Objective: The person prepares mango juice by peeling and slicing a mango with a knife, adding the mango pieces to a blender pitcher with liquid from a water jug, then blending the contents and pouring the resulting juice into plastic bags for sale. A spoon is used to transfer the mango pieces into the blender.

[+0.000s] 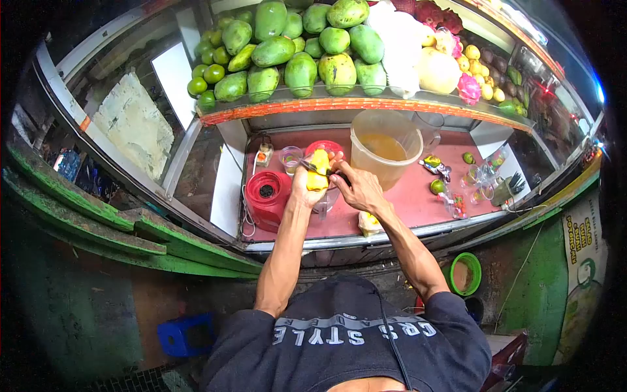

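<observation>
My left hand (304, 187) is closed around a peeled yellow mango (319, 161), its cut flesh facing up. Gripped in my right hand (361, 187) is a knife (318, 170), whose dark blade lies across the mango. Both hands are close together over the counter's red surface (406, 204). Just left of them stands a red blender base (266, 195). Partly hidden behind the mango is a red round lid or dish (324, 146). A clear cup (290, 157) sits beside it, and a clear vessel shows partly under my hands.
A large translucent bucket (392, 171) of yellowish liquid stands right of my hands. Green mangoes (302, 70) and other fruit fill the glass-edged shelf (366, 102) above. Plastic cups (493, 163) lie at right; a green bucket (465, 274) and blue stool (185, 334) stand below.
</observation>
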`<state>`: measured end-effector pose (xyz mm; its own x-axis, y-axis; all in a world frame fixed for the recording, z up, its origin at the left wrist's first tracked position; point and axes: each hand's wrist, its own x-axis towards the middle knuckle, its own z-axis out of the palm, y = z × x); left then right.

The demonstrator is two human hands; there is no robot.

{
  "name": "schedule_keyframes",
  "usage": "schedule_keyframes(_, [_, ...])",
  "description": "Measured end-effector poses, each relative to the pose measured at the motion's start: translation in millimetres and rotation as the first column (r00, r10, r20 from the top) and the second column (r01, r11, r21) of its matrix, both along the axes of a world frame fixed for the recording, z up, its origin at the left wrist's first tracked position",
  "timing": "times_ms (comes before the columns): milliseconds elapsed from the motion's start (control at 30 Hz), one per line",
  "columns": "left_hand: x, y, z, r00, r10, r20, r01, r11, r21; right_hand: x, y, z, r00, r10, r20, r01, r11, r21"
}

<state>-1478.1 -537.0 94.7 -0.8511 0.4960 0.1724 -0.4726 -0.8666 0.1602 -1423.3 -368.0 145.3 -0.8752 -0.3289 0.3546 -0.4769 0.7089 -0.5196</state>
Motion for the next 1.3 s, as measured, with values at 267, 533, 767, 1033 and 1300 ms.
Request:
schedule_keyframes(267, [-17.0, -11.7, -8.3, 0.983, 0.137, 0.125, -0.125, 0.988, -0.094, -29.3, -13.3, -4.0, 0.994, -0.055, 0.092, 0.055, 0.998, 0.009])
schedule_keyframes(533, [-30.0, -10.1, -30.0, 0.978, 0.142, 0.153, -0.128, 0.987, -0.099, -39.3, -27.2, -14.3, 0.988, -0.134, 0.073, 0.134, 0.991, -0.003])
schedule_keyframes(767, [-24.3, -13.3, -21.6, 0.973, 0.189, 0.129, -0.154, 0.957, -0.245, -41.8, -34.2, -19.2, 0.981, -0.194, 0.015, 0.194, 0.981, 0.004])
schedule_keyframes(1033, [-32.8, -37.6, -16.0, 0.977, 0.168, 0.13, -0.148, 0.977, -0.156, -38.8, -21.1, -26.9, 0.947, -0.194, -0.256, 0.235, 0.961, 0.143])
schedule_keyframes(1300, [-34.1, -34.0, -8.5, 0.945, 0.18, 0.271, -0.163, 0.983, -0.085, -23.0, -5.8, -32.3, 0.969, -0.121, -0.217, 0.196, 0.909, 0.367])
